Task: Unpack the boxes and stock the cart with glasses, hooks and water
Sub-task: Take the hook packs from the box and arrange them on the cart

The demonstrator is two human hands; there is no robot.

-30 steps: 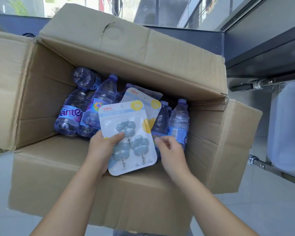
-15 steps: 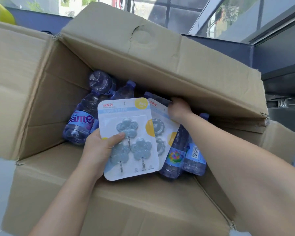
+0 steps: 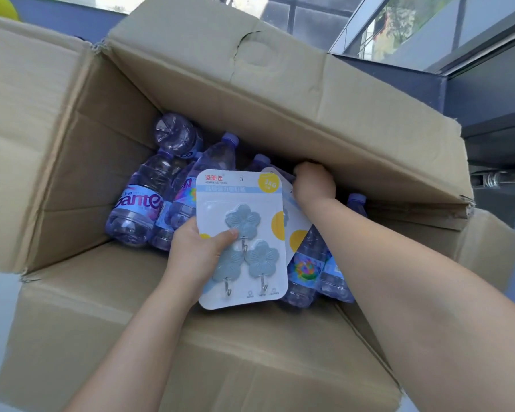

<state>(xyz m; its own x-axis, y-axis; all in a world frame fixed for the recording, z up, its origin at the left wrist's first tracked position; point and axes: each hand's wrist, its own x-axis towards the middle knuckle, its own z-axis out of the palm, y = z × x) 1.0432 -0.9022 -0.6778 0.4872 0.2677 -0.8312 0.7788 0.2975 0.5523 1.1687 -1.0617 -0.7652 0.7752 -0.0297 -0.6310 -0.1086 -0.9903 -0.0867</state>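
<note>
left hand point(image 3: 201, 252) pinches an adhesive hook pack point(image 3: 242, 233) over the cardboard box point(image 3: 191, 352) of water bottles point(image 3: 137, 203); right hand point(image 3: 312, 182) reaches under the flap, its grip unclear.

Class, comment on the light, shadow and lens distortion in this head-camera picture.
Head view: daylight falls on the box's far flap; the flap shades the right hand and water bottles; the wide lens bows the box edges; the hook card reads sharp.

Bright daylight floods in from windows point(image 3: 399, 28) above; the cardboard box point(image 3: 250, 93) casts soft shadow inside. Wide-angle bowing at the edges, slight softness throughout, glints on water bottles point(image 3: 137, 203).
</note>
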